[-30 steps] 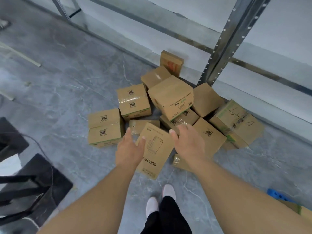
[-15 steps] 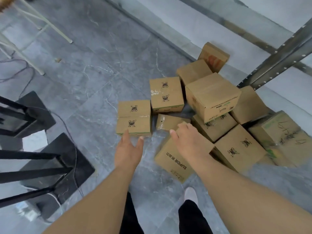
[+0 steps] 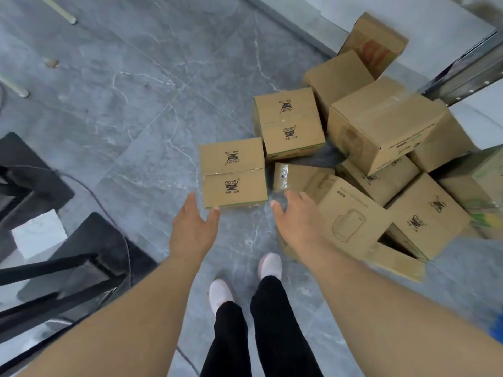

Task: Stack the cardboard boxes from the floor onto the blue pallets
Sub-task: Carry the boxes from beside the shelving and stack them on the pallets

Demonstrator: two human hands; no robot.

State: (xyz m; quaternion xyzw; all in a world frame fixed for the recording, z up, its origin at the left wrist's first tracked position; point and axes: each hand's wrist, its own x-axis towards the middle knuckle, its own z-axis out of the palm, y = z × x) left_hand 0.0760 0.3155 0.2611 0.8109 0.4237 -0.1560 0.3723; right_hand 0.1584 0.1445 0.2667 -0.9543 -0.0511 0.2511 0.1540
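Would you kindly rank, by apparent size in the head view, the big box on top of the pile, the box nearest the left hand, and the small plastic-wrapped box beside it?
1. Big box on top of the pile, clearly largest.
2. Box nearest the left hand.
3. Small plastic-wrapped box, though partly hidden, so its full size is unsure.

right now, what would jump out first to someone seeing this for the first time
A jumbled pile of cardboard boxes on the grey floor against the wall, upper right. In front of it, two bare arms reach down, the left hand and right hand open either side of the nearest box, which stands apart at the pile's left edge. Black frames fill the lower left.
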